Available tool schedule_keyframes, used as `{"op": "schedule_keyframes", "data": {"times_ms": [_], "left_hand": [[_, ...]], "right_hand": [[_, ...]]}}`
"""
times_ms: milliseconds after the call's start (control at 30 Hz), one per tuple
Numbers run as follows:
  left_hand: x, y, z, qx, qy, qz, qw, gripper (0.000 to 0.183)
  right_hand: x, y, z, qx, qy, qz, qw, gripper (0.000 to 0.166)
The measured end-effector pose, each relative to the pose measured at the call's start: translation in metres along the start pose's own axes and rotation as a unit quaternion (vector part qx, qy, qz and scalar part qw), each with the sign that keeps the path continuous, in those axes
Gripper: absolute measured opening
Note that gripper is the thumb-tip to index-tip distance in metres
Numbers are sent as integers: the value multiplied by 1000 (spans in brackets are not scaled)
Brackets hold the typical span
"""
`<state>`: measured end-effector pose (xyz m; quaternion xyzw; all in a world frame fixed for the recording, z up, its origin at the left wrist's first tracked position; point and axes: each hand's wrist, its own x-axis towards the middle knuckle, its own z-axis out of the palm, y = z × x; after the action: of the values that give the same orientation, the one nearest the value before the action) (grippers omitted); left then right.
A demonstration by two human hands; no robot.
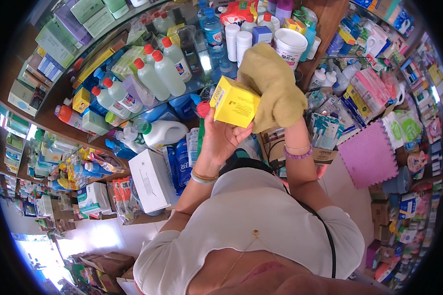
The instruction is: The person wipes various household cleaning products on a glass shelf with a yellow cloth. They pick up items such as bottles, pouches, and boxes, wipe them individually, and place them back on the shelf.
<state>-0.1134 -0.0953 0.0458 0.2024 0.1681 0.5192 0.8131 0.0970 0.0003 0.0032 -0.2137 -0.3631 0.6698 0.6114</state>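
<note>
A yellow cardboard box [236, 103] with printed writing is held up by my left hand [225, 138], thumb along its left side and fingers beneath it. A tan cleaning cloth [273, 81] wraps my right hand [282, 105] down to the wrist. The cloth hides that hand's fingers; it bunches against the right side of the box. Behind both hands is a glass shelf [203, 79] carrying bottles and tubs. Close to the cloth stand a white plastic tub [291, 42] with a lid and a small blue box [262, 35].
Clear bottles with red caps [170, 73] crowd the shelf to the left. Below them lie a white detergent jug [165, 133] and a large white carton [153, 180]. On the right, packaged goods [326, 129] fill a carton beside a pink foam mat [369, 155].
</note>
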Motion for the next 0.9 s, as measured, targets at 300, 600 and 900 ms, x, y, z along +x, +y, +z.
{"op": "schedule_keyframes", "data": {"times_ms": [300, 600, 900], "left_hand": [[-4, 22, -7, 359, 29, 146, 921, 64], [-6, -12, 18, 517, 140, 319, 782, 92], [1, -10, 15, 568, 132, 356, 730, 89]], "right_hand": [[-8, 37, 16, -126, 64, 11, 990, 46], [-52, 39, 52, -171, 138, -12, 976, 49], [-12, 98, -35, -272, -54, -92, 956, 53]]}}
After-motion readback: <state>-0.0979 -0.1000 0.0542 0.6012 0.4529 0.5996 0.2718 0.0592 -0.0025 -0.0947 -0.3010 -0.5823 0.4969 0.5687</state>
